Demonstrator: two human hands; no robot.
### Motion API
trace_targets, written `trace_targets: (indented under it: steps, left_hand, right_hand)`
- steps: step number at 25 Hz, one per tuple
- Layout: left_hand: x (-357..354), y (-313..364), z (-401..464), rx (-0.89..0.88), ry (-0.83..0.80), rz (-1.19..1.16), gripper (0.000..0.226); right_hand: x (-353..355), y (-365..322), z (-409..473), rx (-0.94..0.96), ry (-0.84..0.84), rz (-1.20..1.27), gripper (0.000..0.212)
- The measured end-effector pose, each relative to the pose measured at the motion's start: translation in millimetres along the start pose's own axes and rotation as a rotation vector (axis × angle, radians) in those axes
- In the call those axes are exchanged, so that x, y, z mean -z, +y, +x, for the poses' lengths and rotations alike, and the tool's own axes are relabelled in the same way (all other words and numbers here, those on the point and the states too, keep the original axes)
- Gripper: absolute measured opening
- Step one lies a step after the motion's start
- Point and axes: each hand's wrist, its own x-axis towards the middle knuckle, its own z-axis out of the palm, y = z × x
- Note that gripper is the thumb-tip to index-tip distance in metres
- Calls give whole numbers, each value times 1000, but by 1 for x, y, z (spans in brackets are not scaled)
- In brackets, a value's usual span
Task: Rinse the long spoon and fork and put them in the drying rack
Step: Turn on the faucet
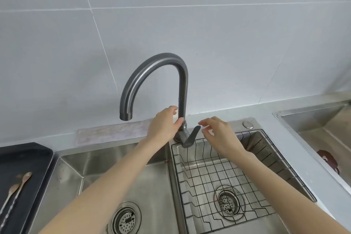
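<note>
The long spoon (22,183) and the fork (8,194) lie side by side on a black tray (28,156) at the far left. A grey curved faucet (152,64) rises behind the double sink, its spout over the left basin with no water running. My left hand (164,125) wraps around the faucet's upright pipe near its base. My right hand (218,132) hovers open just right of the faucet lever (191,137), fingertips close to its tip. A black wire drying rack (224,173) sits in the right basin, with nothing in it.
The left basin (106,167) has a round drain strainer (126,219). A folded cloth (112,132) lies on the ledge behind it. Another steel basin (321,119) is at the far right, with a dark reddish object (327,158) on its near side. Grey tiled wall stands behind.
</note>
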Motion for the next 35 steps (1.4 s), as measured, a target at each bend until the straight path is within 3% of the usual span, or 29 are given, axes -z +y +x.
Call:
trace_targets:
  steps: [6,11,15,35]
  left_hand:
    - [-6,4,31,24,65,-108,41]
    - [-10,9,46,44,142,-162,31]
    - [-17,7,45,21,163,-132,29]
    - [-19,8,41,6,185,-103,31]
  right_hand:
    - [-21,14,23,-20,-41,23,32]
    - [-28,21,35,-44,2,45,23]
    - [-30,23,34,-24,19,31,14]
    - [-33,28,16,56,39,41,9]
